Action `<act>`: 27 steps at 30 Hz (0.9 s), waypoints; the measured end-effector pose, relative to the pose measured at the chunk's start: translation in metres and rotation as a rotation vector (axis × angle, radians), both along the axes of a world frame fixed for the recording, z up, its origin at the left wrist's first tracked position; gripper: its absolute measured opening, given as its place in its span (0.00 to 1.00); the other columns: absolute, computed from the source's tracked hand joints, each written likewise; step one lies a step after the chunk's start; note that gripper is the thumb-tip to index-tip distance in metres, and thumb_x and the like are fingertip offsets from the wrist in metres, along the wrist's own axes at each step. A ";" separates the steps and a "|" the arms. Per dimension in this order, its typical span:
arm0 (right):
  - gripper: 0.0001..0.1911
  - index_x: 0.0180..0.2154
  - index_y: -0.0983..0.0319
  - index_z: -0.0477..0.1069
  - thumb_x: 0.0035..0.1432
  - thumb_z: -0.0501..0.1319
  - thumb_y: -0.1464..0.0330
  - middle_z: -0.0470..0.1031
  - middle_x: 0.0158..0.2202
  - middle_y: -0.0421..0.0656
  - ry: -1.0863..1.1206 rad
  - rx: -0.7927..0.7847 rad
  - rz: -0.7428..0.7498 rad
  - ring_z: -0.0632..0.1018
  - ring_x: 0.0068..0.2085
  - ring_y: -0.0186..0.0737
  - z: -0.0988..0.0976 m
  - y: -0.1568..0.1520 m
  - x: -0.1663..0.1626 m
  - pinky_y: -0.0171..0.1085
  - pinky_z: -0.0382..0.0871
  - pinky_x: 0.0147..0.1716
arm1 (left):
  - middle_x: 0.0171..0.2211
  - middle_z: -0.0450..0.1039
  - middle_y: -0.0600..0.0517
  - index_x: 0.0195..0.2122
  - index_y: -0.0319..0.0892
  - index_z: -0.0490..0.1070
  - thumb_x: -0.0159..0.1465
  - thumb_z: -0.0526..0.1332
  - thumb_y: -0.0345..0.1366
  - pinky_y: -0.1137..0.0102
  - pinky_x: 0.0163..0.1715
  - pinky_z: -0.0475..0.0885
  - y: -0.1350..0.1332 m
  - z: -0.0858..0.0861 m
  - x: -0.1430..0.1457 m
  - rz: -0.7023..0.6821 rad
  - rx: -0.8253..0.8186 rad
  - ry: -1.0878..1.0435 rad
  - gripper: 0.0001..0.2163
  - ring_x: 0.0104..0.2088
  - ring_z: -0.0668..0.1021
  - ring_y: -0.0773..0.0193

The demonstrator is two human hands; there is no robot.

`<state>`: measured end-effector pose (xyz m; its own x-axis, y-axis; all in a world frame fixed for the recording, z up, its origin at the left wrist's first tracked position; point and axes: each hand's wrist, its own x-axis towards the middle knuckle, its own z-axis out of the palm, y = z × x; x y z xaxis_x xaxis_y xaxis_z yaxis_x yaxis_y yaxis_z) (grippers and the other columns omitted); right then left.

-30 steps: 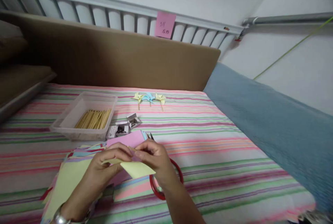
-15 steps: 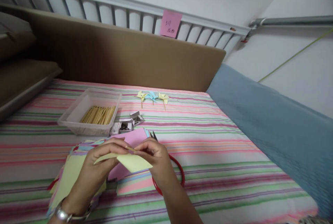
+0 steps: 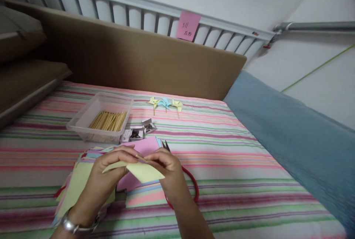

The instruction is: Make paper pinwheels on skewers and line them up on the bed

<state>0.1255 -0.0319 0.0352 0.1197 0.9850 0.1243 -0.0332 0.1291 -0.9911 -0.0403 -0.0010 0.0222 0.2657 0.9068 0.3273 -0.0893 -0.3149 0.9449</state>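
My left hand [image 3: 115, 165] is closed on a yellow paper pinwheel [image 3: 145, 172], whose blades curl out below the fingers. My right hand [image 3: 165, 163] pinches a thin wooden stick [image 3: 141, 158] against the back of the paper. The fingers hide the spot where stick and paper meet. Beneath my hands lie a pink sheet [image 3: 127, 182] and a stack of coloured paper [image 3: 146, 199]. Red-handled scissors [image 3: 196, 187] lie partly under my right hand. Yellow sheets and scraps [image 3: 79, 181] are piled by my left wrist.
A clear plastic box [image 3: 80, 130] of wooden sticks [image 3: 108, 121] stands at the back left. Beside it sit small boxes of dark pins [image 3: 136, 133]. Three finished pinwheels [image 3: 165, 103] lie farther back, before a brown board [image 3: 155, 65]. Cardboard packages [image 3: 30, 83] are at far left.
The view has shifted slightly, so everything appears a little to the right. Both hands keep nearly the same hold on the pinwheel and stick.
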 end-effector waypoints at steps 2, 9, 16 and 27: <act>0.03 0.25 0.58 0.79 0.47 0.68 0.66 0.70 0.25 0.38 -0.001 0.000 -0.001 0.71 0.28 0.33 0.000 0.000 -0.001 0.32 0.62 0.27 | 0.34 0.78 0.54 0.28 0.49 0.78 0.56 0.65 0.31 0.71 0.46 0.66 0.000 0.000 -0.001 0.003 0.000 -0.001 0.05 0.39 0.76 0.63; 0.02 0.26 0.57 0.80 0.47 0.68 0.66 0.71 0.24 0.38 -0.003 0.023 -0.001 0.72 0.28 0.33 0.002 0.000 -0.002 0.31 0.63 0.28 | 0.33 0.79 0.54 0.27 0.49 0.78 0.56 0.65 0.31 0.71 0.47 0.65 0.000 0.002 -0.002 0.005 -0.018 0.001 0.04 0.40 0.77 0.63; 0.02 0.26 0.57 0.80 0.47 0.68 0.67 0.71 0.24 0.38 -0.010 0.029 -0.017 0.71 0.28 0.34 0.002 0.000 -0.002 0.32 0.64 0.28 | 0.32 0.79 0.52 0.26 0.47 0.78 0.55 0.66 0.32 0.66 0.51 0.64 -0.001 0.003 -0.001 0.022 -0.036 0.011 0.03 0.40 0.77 0.60; 0.03 0.26 0.57 0.80 0.48 0.66 0.70 0.71 0.24 0.38 -0.050 0.051 -0.011 0.72 0.27 0.33 0.000 0.000 -0.001 0.31 0.65 0.27 | 0.32 0.79 0.50 0.25 0.45 0.78 0.55 0.66 0.32 0.60 0.54 0.63 -0.001 0.004 -0.001 0.032 -0.052 0.037 0.02 0.39 0.78 0.57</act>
<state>0.1243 -0.0322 0.0350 0.1230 0.9759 0.1800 0.0177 0.1792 -0.9836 -0.0411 -0.0018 0.0262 0.2475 0.9304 0.2703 -0.0449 -0.2676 0.9625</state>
